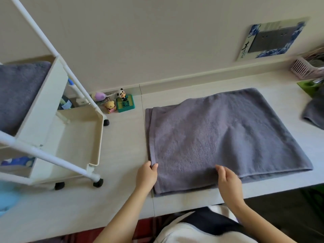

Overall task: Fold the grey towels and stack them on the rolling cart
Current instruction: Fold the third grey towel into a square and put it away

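Observation:
A grey towel (219, 135) lies folded in layers on the pale table (122, 141), its near edge close to the table's front. My left hand (147, 175) pinches the towel's near left corner between thumb and fingers. My right hand (228, 179) grips the near edge of the upper layer, a little right of centre. The white rolling cart (57, 109) stands on the table at the left. A folded grey towel (19, 92) fills the cart's top tray. Another grey towel (314, 111) lies bunched at the far right edge.
Small figurines, among them a panda on a green base (124, 101), stand by the wall between cart and towel. A pink basket (305, 69) and a green object (309, 85) sit at the back right. The cart's middle tray (78, 135) holds nothing visible.

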